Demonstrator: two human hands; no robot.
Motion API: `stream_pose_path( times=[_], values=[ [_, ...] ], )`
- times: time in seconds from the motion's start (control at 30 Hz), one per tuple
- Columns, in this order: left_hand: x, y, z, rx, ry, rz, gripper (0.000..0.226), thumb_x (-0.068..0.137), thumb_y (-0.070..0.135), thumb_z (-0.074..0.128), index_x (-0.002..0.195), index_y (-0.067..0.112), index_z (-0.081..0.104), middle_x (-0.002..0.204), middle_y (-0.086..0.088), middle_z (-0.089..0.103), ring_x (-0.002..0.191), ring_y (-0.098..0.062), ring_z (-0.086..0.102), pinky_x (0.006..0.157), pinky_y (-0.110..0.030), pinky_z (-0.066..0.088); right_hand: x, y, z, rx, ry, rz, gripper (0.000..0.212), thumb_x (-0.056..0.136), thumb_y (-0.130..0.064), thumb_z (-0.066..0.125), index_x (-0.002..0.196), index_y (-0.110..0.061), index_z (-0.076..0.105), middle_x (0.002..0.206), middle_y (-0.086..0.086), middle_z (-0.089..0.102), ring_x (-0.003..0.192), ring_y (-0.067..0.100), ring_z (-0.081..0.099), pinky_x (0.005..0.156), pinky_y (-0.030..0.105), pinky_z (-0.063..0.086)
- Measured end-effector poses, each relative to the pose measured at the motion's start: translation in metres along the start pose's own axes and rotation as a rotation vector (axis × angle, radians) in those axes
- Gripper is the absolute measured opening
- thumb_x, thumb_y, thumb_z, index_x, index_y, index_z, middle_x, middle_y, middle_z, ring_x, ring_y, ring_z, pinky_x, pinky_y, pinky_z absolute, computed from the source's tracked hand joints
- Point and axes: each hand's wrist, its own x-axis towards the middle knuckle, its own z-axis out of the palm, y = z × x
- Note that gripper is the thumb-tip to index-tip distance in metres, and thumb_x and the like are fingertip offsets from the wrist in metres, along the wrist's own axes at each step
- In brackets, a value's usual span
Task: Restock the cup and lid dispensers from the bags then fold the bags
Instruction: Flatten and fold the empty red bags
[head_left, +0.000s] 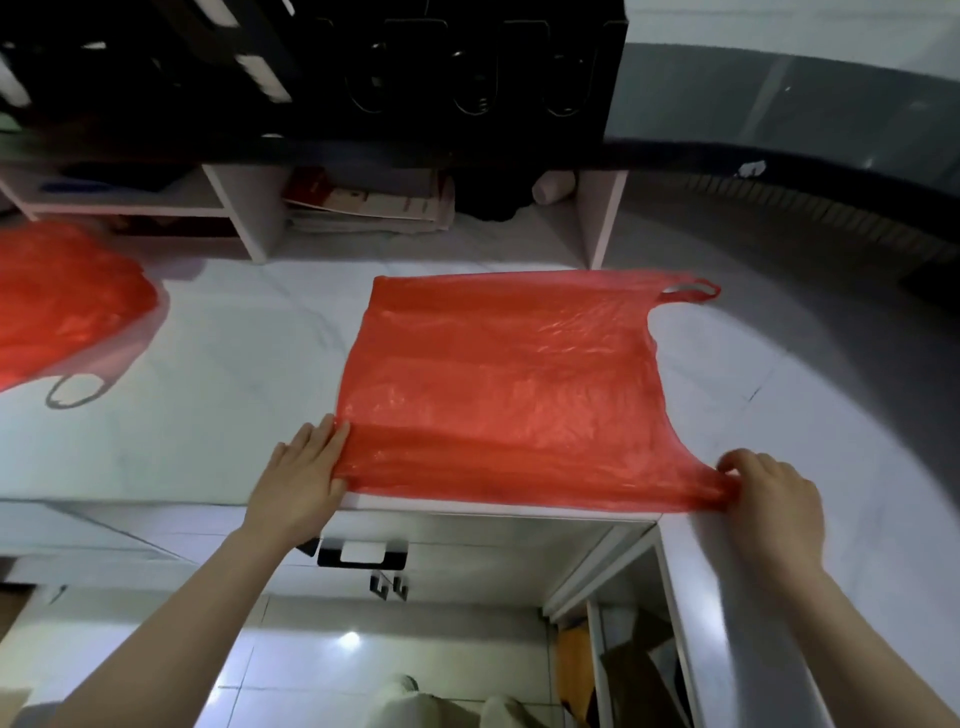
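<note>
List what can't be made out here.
Head view only.
- Second red bag: cut off by the left edge, blurred.
- Left hand: pinching or only pressing the corner of the flat red bag, unclear.
- Near handle: bunched inside the grip of the right hand.
- Black panel above: too dark to show contents.
</note>
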Motion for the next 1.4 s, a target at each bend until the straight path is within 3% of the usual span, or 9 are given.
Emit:
stream_pose_path(
  times=[0.13,0.3,0.5,0.9,1.0,1.1,1.17,1.27,1.4],
  values=[
    [-0.002,-0.002,-0.003,-0.004,-0.003,-0.01,0.072,0.094,0.02,0.042,0.152,0.023,-0.001,0.16,-0.001,-0.003,0.147,-0.023,0.002,0.118,-0.042,0.006,-0.008,0.008,-0.002,0.005,0.008,-0.007,0.019,0.063,-0.001,0.07,0.077,-0.012,0.064,0.068,0.008,0.057,0.067,0.036,0.053,0.065,0.037,0.034],
    [-0.004,0.009,-0.005,-0.037,0.183,0.103,0.087,0.081,0.003,0.057,0.152,0.018,0.008,0.159,-0.009,0.009,0.145,-0.027,0.013,0.117,-0.039,0.009,-0.011,0.009,0.013,0.007,0.101,-0.089,0.05,0.064,-0.013,0.079,0.113,-0.014,0.065,0.113,0.014,0.059,0.11,0.038,0.048,0.096,0.046,0.029],
    [-0.005,0.006,-0.008,-0.193,0.066,0.08,0.083,0.082,-0.003,0.049,0.151,0.03,0.016,0.158,0.006,0.017,0.139,-0.02,0.03,0.103,-0.036,0.038,-0.006,0.038,0.02,0.309,0.235,0.268,0.027,0.087,-0.019,0.061,0.113,-0.011,0.064,0.118,0.017,0.056,0.112,0.036,0.048,0.096,0.043,0.039],
    [-0.005,0.0,-0.005,-0.187,0.036,0.179,0.076,0.083,-0.013,0.04,0.149,0.019,0.019,0.157,0.0,0.016,0.145,-0.018,0.014,0.117,-0.033,0.003,0.001,0.077,0.013,0.331,0.191,0.368,0.026,0.085,-0.009,0.051,0.1,-0.015,0.071,0.11,0.015,0.063,0.106,0.039,0.05,0.09,0.038,0.04],
    [-0.007,-0.003,-0.005,-0.135,-0.016,0.202,0.061,0.097,0.023,0.036,0.148,0.019,0.002,0.158,0.004,0.004,0.146,-0.016,0.005,0.118,-0.038,0.002,-0.001,0.077,0.007,0.39,0.21,0.382,0.023,0.084,-0.011,0.054,0.098,-0.013,0.072,0.106,0.013,0.067,0.101,0.034,0.056,0.085,0.037,0.044],
    [-0.01,-0.008,0.001,0.032,-0.051,0.252,0.096,0.077,0.081,0.006,0.148,0.018,-0.009,0.153,0.007,-0.014,0.143,-0.012,-0.007,0.118,-0.041,0.002,-0.007,0.071,0.003,0.394,0.173,0.356,0.036,0.081,-0.021,0.064,0.116,-0.016,0.065,0.124,0.01,0.061,0.117,0.032,0.052,0.097,0.044,0.042],
    [-0.011,-0.01,0.005,0.077,-0.028,0.273,0.108,0.069,0.089,0.001,0.149,0.017,-0.009,0.154,0.005,-0.017,0.143,-0.013,-0.009,0.118,-0.043,0.002,-0.017,0.05,0.006,0.349,0.149,0.253,0.063,0.076,-0.025,0.071,0.134,-0.024,0.049,0.148,0.005,0.04,0.141,0.027,0.026,0.112,0.05,0.019],
    [-0.011,-0.009,0.007,0.109,0.002,0.269,0.113,0.067,0.092,0.004,0.149,0.015,-0.007,0.156,0.001,-0.015,0.145,-0.017,-0.005,0.117,-0.044,0.003,-0.023,-0.008,0.014,0.17,0.006,-0.191,0.089,0.075,-0.04,0.068,0.148,-0.038,0.017,0.16,-0.004,0.002,0.146,0.018,-0.014,0.11,0.05,-0.013],
    [-0.012,-0.01,0.008,0.123,0.015,0.267,0.113,0.066,0.092,0.005,0.15,0.016,-0.004,0.157,0.0,-0.011,0.146,-0.023,0.006,0.116,-0.044,0.006,-0.018,-0.09,0.033,-0.022,-0.142,-0.564,0.093,0.082,-0.064,0.05,0.146,-0.043,-0.014,0.155,-0.005,-0.026,0.139,0.018,-0.033,0.109,0.056,-0.019]
  ],
)
